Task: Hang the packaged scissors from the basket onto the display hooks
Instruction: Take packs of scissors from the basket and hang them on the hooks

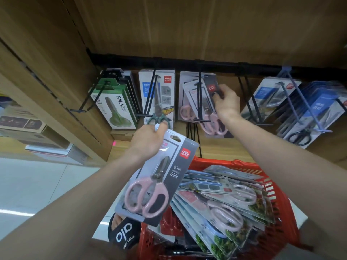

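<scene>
My left hand [148, 139] grips the top corner of a grey pack of pink-handled scissors [154, 182], held tilted above the red basket [281, 199]. My right hand [226, 103] pinches the upper edge of another pink scissors pack [209, 109] that sits on a black display hook [200, 102]. The basket holds several more scissors packs [225, 203] in a loose pile.
A black rail [187, 62] on the wooden back panel carries more hooks: green scissors packs [114, 107] at left, a dark green pair [159, 102], an empty black hook [251, 104], and blue packs [308, 111] at right. Boxes [22, 121] sit on the left shelf.
</scene>
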Demonstrator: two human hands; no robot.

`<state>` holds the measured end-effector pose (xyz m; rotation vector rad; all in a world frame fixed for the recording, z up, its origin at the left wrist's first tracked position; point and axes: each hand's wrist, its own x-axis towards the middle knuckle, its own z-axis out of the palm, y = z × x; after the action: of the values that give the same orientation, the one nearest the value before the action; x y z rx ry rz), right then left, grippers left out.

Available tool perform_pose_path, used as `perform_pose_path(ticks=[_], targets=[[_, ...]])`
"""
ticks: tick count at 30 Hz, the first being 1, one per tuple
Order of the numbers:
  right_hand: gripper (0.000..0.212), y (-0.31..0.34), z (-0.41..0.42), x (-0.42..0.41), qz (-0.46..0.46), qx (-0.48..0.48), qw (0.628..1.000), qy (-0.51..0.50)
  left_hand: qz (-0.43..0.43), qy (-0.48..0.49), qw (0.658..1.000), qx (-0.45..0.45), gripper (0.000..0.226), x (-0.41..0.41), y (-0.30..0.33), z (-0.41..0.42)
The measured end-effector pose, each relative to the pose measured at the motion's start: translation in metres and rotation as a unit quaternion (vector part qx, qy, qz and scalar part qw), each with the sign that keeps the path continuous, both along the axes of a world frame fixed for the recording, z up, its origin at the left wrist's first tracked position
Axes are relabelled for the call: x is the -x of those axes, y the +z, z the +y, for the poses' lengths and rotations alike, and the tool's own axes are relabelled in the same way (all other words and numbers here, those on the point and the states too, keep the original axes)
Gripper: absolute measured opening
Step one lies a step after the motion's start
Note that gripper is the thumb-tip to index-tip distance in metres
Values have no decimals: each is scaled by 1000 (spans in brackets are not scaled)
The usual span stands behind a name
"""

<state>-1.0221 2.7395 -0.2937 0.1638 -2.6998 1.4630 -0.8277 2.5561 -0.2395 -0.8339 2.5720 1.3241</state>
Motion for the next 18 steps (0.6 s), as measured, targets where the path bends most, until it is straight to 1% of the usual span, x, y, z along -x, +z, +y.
perform_pose_path(ticks=[2,5,9,13,15,17,18], targets=[[14,-8,-6,4,-37,40,998,-18,7,-2,1000,1,58,1,0,2],[7,-19,-20,6,-94,93,991,-34,19,11,1000,-23,59,3,3,5],[12,-24,-34,12,-123,108,984,-67,36,2,999,-21,58,7,4,7],[27,-22,-30,17,-133,85,983,-91,29,3,999,-19,57,11,1,6],[40,-18,-25,11,-146,76,981,-99,27,6,999,-24,57,12,-2,5],[57,-14,-18,-1,-159,36,982,-92,33,17,999,-33,59,14,-3,6],[61,-13,-13,-10,-167,22,983,-79,37,23,998,-39,60,15,-2,8]])
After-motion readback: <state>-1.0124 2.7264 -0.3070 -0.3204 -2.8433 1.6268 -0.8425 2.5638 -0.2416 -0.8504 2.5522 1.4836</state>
